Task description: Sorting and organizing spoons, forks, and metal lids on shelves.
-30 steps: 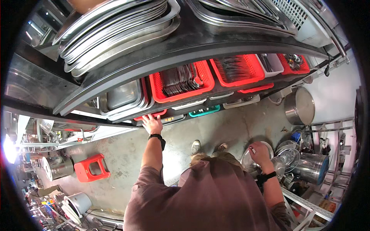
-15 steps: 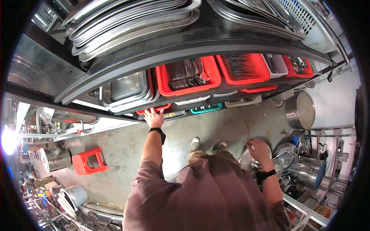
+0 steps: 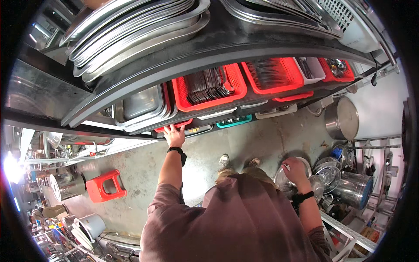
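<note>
My left hand (image 3: 175,136) reaches forward to the lower shelf, its fingers spread at the edge of a red basket (image 3: 185,123). It holds nothing that I can see. Out to the right my right hand (image 3: 297,170) is bent closed, with a small pale thing showing at its fingers; I cannot make out what it is. On the shelf above my left hand, a red basket (image 3: 235,101) holds a row of metal cutlery (image 3: 205,89). To its left sit stacked metal trays (image 3: 139,105). Beside my left hand on the lower level is a tray (image 3: 200,130) with small yellowish things.
A black shelf edge (image 3: 218,61) curves across, with stacked steel trays (image 3: 144,41) on top. More cutlery baskets (image 3: 273,89) and a teal basket (image 3: 235,123) stand rightward. On the floor are a red stool (image 3: 98,191), a large pot (image 3: 345,118) and several metal lids (image 3: 329,172).
My view has shifted slightly, so the shelves sit a little differently. My left hand stays at the red basket's edge. My right hand has turned slightly, and more of the small pale thing shows.
</note>
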The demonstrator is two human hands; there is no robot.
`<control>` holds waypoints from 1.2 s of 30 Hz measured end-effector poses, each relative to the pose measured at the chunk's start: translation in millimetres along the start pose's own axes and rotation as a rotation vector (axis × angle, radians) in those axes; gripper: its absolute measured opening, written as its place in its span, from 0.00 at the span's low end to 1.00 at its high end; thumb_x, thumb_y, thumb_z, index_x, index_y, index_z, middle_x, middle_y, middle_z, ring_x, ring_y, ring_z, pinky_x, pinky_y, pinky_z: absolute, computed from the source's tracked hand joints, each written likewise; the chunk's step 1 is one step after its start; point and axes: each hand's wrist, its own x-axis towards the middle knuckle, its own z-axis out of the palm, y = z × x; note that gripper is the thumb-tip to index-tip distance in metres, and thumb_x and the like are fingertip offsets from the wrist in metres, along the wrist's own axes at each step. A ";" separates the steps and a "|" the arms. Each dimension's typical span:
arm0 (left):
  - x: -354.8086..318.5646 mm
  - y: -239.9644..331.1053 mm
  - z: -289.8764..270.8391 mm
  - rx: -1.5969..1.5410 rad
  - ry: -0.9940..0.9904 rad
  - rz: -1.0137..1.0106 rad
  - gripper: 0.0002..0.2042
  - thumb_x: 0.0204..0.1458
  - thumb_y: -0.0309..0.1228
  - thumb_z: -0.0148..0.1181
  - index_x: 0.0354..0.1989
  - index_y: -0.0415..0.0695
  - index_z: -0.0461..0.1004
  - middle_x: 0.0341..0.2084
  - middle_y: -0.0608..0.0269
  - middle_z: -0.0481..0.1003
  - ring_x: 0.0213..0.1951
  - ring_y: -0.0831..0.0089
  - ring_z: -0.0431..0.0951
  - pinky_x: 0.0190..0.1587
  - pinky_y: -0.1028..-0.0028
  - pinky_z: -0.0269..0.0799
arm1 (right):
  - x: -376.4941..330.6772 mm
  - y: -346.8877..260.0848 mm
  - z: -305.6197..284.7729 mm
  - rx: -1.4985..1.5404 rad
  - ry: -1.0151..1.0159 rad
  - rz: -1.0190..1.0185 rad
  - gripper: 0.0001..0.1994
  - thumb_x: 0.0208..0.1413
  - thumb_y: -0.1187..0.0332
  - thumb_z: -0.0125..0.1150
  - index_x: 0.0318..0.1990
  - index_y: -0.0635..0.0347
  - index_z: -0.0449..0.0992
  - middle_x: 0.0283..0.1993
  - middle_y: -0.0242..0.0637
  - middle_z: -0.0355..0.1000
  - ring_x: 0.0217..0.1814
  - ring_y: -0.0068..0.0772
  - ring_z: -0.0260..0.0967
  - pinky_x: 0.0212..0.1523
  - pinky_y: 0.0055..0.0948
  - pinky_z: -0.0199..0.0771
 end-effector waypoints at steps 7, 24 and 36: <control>-0.3 -3.7 -1.4 0.048 -0.017 0.034 0.47 0.68 0.67 0.49 0.80 0.35 0.61 0.79 0.31 0.59 0.82 0.35 0.49 0.82 0.42 0.44 | -3.6 4.6 -12.9 -0.010 0.029 0.068 0.08 0.57 0.64 0.72 0.39 0.58 0.85 0.40 0.44 0.81 0.48 0.55 0.80 0.48 0.52 0.80; -111.9 86.2 -108.2 -0.266 0.361 0.934 0.23 0.53 0.33 0.73 0.57 0.43 0.78 0.53 0.51 0.79 0.51 0.49 0.79 0.53 0.52 0.74 | 44.9 -15.2 6.4 0.030 0.115 -0.114 0.08 0.60 0.65 0.72 0.40 0.57 0.83 0.41 0.44 0.81 0.47 0.55 0.80 0.47 0.52 0.81; -80.4 203.3 -232.5 0.000 0.495 0.815 0.10 0.55 0.38 0.71 0.35 0.47 0.78 0.33 0.60 0.79 0.41 0.55 0.82 0.42 0.55 0.76 | 63.8 -38.5 16.9 0.098 0.169 -0.125 0.07 0.61 0.62 0.69 0.40 0.54 0.84 0.40 0.38 0.80 0.47 0.51 0.79 0.47 0.48 0.82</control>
